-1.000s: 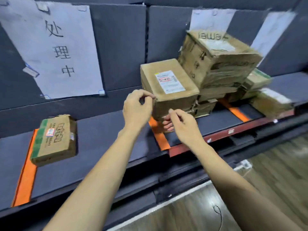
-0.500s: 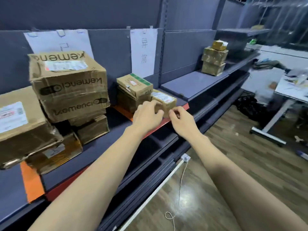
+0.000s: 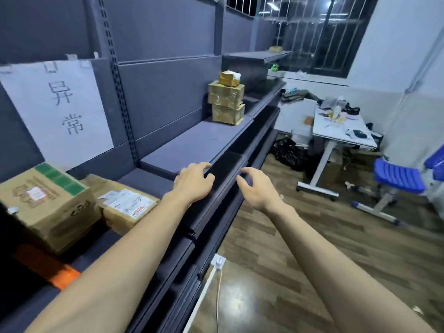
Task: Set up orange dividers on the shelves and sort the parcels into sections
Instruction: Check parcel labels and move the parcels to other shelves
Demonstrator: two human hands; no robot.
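My left hand (image 3: 193, 182) hovers over the front edge of the grey shelf (image 3: 192, 145), its fingers loosely curled and holding nothing. My right hand (image 3: 258, 186) floats beyond the shelf front over the floor, also empty with relaxed fingers. At the left sit a cardboard parcel with a green stripe (image 3: 45, 203) and a smaller labelled parcel (image 3: 127, 207) beside it. An orange divider (image 3: 60, 275) lies on the shelf at the lower left. Farther along the shelf stands a stack of three taped parcels (image 3: 227, 100).
A white paper sign (image 3: 60, 109) hangs on the back panel. A white desk (image 3: 341, 131) with clutter, a blue chair (image 3: 396, 179) and black bags (image 3: 288, 152) stand on the wooden floor at the right. A white power strip (image 3: 217, 263) with a cable lies by the shelf base.
The view has swung right along the shelf. Both hands have left the small parcel and now hover empty further right; the big stacked cartons are out of view.
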